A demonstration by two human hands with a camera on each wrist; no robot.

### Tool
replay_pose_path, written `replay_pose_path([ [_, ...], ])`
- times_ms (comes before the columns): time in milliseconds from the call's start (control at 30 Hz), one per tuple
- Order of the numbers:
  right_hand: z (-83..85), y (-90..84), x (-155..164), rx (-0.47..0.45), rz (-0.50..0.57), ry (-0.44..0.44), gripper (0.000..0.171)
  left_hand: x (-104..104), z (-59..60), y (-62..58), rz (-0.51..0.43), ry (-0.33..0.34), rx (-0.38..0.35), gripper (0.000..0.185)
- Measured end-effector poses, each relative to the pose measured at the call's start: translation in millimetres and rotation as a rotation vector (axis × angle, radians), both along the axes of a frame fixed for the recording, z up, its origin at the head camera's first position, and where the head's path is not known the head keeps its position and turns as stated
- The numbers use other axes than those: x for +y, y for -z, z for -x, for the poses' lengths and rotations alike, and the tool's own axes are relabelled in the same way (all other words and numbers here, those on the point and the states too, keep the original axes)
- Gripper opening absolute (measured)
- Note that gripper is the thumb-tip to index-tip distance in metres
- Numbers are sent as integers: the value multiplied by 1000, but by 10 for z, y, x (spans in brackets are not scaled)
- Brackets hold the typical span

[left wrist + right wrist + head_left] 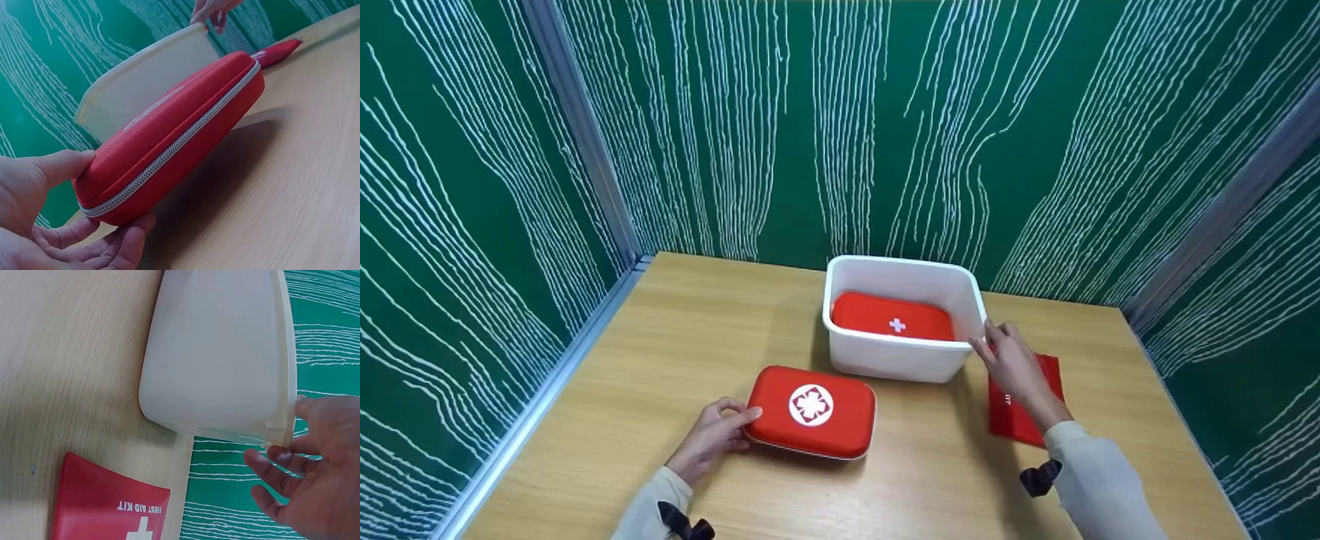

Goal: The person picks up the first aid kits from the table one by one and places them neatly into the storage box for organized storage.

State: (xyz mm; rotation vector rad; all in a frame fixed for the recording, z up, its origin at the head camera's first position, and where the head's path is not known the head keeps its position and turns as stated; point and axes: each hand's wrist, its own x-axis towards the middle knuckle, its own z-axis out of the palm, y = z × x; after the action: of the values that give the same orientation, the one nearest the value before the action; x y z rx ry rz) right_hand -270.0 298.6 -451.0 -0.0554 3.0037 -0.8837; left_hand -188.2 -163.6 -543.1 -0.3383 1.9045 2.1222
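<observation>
A red zippered first aid case (840,405) with a round white emblem is held by its left end in my left hand (709,436). The left wrist view shows the thumb on top of the case and the fingers beneath, with a shadow on the table below it. My right hand (1015,364) grips the rim at the right front corner of a white plastic bin (896,361), thumb and fingertips at the edge (286,405). Inside the bin lies another red pouch (877,315) with a white cross.
A flat red first aid kit pouch (107,506) lies on the wooden table (697,330), right of the bin and partly under my right forearm in the head view. Green walls (795,150) with white wavy lines stand behind and at both sides.
</observation>
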Motion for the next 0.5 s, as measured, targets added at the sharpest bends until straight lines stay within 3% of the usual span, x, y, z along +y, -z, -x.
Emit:
replay_pose_path([
  [500,17,1,-2,15,-25,-3,75,-286,6,-34,20,-87,-1,33],
])
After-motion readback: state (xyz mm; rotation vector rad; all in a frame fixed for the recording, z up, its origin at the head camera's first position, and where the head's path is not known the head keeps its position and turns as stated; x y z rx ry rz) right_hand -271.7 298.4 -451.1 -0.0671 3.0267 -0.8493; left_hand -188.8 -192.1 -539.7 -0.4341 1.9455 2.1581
